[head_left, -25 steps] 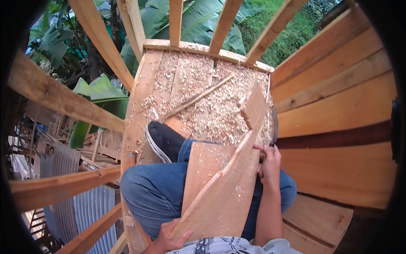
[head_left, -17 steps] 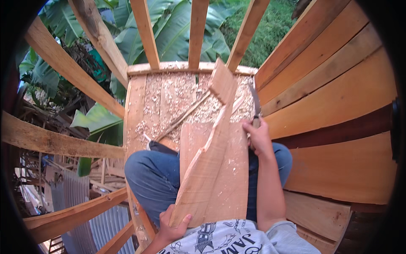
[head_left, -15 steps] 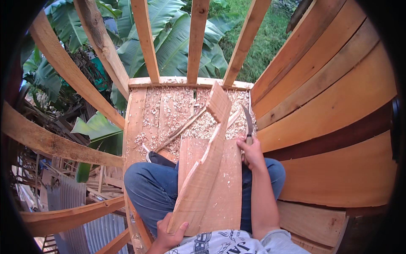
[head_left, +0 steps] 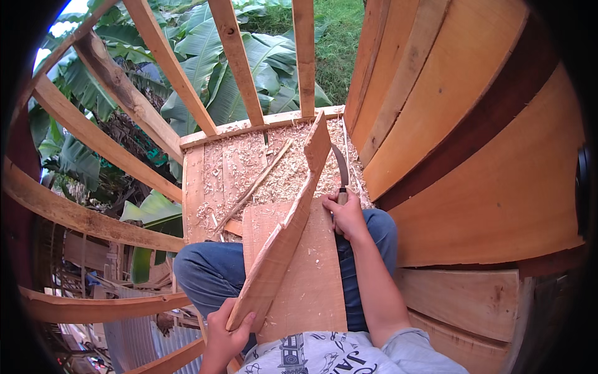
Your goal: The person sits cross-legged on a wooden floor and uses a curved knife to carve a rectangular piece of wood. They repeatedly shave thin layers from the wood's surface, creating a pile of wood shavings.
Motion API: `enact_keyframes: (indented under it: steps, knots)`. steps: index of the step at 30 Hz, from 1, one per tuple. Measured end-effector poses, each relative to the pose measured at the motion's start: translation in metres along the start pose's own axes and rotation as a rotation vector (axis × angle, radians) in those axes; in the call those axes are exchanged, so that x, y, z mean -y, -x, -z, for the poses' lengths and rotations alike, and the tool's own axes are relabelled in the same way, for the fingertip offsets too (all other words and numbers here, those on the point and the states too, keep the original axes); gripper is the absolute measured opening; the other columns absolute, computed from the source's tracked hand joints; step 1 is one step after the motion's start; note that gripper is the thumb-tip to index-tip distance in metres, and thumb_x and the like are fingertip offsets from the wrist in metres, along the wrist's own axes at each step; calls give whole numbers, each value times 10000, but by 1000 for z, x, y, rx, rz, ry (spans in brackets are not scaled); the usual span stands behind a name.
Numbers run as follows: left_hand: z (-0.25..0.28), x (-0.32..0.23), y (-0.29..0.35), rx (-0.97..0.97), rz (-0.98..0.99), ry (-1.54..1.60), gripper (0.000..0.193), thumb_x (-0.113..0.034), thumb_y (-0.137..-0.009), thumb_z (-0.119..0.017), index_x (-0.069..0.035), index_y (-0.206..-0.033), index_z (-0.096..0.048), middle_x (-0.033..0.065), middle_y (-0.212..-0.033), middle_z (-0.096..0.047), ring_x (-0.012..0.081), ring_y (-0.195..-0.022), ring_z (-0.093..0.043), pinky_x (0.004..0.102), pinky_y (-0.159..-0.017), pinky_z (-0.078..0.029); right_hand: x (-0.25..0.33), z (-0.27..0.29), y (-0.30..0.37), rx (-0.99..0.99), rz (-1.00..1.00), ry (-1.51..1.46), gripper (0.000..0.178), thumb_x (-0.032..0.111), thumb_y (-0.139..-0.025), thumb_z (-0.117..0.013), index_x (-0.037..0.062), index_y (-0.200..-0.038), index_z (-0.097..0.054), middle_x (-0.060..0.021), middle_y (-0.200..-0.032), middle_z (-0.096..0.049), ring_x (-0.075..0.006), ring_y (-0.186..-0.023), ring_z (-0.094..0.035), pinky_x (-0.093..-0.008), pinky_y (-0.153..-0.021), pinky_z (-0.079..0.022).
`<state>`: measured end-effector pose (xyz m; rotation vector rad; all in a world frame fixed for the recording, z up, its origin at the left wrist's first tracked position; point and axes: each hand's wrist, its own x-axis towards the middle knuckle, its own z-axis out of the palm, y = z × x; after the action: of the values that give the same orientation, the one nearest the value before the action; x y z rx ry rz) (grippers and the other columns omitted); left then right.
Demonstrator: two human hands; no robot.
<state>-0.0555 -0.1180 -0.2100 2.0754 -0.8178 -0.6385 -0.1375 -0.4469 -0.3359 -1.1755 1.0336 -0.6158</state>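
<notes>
The left fingers (head_left: 247,321) grip the near end of the notched wooden board (head_left: 288,246), stretching ahead of them, while the right fingers (head_left: 339,210) grasp the curved knife (head_left: 341,165), its edge best directed away from both.

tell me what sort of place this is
Likely an open-air balcony used for woodworking: shavings cover much of the floor, wooden slats fence it, and large leaves show beyond.
</notes>
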Motion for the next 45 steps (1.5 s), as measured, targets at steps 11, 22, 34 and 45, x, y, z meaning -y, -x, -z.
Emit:
enact_keyframes:
  steps: [11,22,34,45]
  knots:
    - [41,-19,-41,399,219,-553,426,-427,-742,-744,-63,-962,-728,161,-710,-682,369,-720,-672,463,-670,-521,-5,-7,-6,23,-34,162,238,82,-853,-672,-6,-1045,-563,-52,-808,-642,-109,-493,-553,-262,-347,-415]
    - [8,-14,-72,264,128,-304,340,-323,-800,-740,-27,-912,-615,173,-730,-666,374,-667,-662,439,-594,-509,-19,-7,-18,76,66,183,210,4,-836,-570,-27,-1044,-578,-52,-927,-678,-101,-490,-551,-257,-348,-421]
    - [23,-43,-67,399,185,-544,334,-198,-758,-748,-13,-910,-515,196,-608,-584,411,-601,-623,456,-542,-483,13,-6,10,-77,322,547,244,171,-893,-650,-64,-858,-591,-145,-848,-536,-277,-700,-598,-384,-662,-470]
    - [4,-41,-69,371,348,-231,422,-142,-918,-601,-28,-1308,-485,300,-901,-649,457,-822,-652,501,-663,-520,42,-15,86,550,2,635,267,253,-926,-633,-12,-950,-613,-209,-641,-591,-408,-618,-618,-458,-576,-468]
